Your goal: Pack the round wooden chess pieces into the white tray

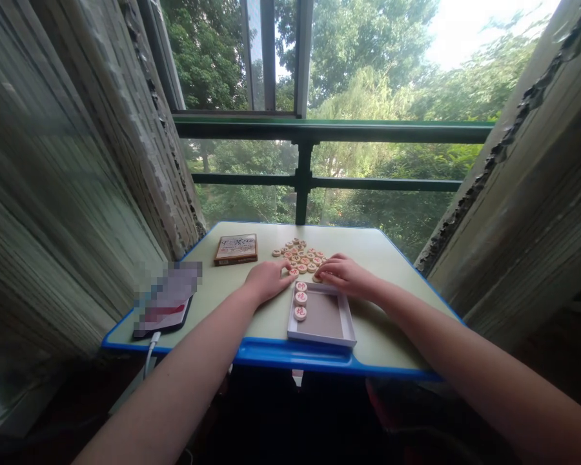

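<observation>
My left hand [267,281] has its thumb and fingers at the edge of a round Chinese chess piece [294,273] with a red character, pinching it just above the tray's far left corner. My right hand [347,274] reaches in from the other side, its fingertips on another chess piece [316,278], mostly covered by the fingers. Beyond both hands lies a loose heap of several chess pieces [302,259]. Below them is a shallow white box tray [322,337] with a grey-brown bottom. Three red-lettered pieces [301,298] stand in a column along its left wall.
A brown-edged box lid [236,249] lies at the back left of the table [368,248]. A partly blurred phone [167,303] with a white cable [151,352] rests at the left edge. Curtains [101,129] flank the window, and a green railing [339,131] runs behind.
</observation>
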`<state>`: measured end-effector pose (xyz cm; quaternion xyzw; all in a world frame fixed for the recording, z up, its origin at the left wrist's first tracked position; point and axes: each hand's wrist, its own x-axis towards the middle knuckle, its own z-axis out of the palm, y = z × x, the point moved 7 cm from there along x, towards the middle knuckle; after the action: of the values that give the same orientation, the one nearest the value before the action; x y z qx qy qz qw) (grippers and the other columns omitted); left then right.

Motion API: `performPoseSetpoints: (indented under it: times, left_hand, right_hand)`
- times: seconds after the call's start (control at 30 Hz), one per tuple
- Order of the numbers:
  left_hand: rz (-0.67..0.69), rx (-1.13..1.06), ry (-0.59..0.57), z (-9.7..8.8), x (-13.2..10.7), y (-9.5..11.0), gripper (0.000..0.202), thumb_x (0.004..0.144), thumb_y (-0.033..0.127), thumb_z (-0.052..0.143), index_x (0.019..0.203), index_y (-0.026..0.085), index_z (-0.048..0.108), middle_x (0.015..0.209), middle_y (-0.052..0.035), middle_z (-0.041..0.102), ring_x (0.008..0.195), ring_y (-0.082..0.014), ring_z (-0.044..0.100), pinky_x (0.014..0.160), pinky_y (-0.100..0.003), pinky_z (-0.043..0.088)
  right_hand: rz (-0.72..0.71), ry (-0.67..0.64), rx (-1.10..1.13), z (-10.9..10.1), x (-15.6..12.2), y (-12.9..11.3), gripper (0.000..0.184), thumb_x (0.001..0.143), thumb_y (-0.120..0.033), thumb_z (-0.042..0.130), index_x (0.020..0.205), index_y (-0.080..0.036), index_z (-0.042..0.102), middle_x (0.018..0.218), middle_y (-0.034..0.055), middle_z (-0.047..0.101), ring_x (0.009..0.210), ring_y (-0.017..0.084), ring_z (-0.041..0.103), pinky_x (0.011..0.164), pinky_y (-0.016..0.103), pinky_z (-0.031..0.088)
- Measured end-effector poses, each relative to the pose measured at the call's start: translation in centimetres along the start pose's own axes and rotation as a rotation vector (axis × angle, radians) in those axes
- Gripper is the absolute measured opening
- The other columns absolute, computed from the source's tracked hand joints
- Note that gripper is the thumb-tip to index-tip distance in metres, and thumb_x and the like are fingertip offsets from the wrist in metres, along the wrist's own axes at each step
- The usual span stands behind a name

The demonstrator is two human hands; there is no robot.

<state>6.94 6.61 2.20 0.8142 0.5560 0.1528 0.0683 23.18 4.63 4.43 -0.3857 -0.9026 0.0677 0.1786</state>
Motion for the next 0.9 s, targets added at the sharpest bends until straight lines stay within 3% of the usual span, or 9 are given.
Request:
performPoseSetpoints:
  times: [0.27, 0.63, 0.9]
  left_hand:
    - [0.001, 0.01, 0.003, -0.1, 0.1, 0.1, 0.039, 0.08, 0.056, 0.044, 0.098, 0.027, 0.063, 0.073, -0.0023, 0.066, 0.07, -0.0199, 0.06, 0.053, -0.026, 0.031]
    - [-0.007, 0.019, -0.016, 0.0, -0.1, 0.1, 0.041, 0.08, 0.057, 0.043, 0.099, 0.026, 0.062, 0.075, -0.0027, 0.066, 0.071, -0.0201, 0.06, 0.056, -0.027, 0.035]
    - [-0.018, 0.063, -0.017, 0.2, 0.0, 0.1, 0.042, 0.081, 0.057, 0.042, 0.103, 0.026, 0.062, 0.08, -0.0044, 0.067, 0.075, -0.0211, 0.061, 0.059, -0.027, 0.038]
  right_hand:
    - [0.019, 0.04, 0.038, -0.2, -0.1, -0.1, 0.028, 0.088, -0.034, 0.048, 0.098, -0.021, 0.07, 0.104, 0.0077, 0.068, 0.099, 0.022, 0.054, 0.093, 0.039, 0.039]
    - [-0.004, -0.066, 0.043, -0.2, -0.4, -0.8, 0.031, 0.076, -0.04, 0.063, 0.102, -0.025, 0.07, 0.11, 0.0061, 0.065, 0.106, 0.025, 0.05, 0.093, 0.04, 0.039]
    - [0.033, -0.01, 0.036, 0.1, -0.1, -0.1, 0.028, 0.075, -0.038, 0.065, 0.099, -0.024, 0.071, 0.104, 0.0052, 0.068, 0.102, 0.023, 0.054, 0.095, 0.038, 0.038]
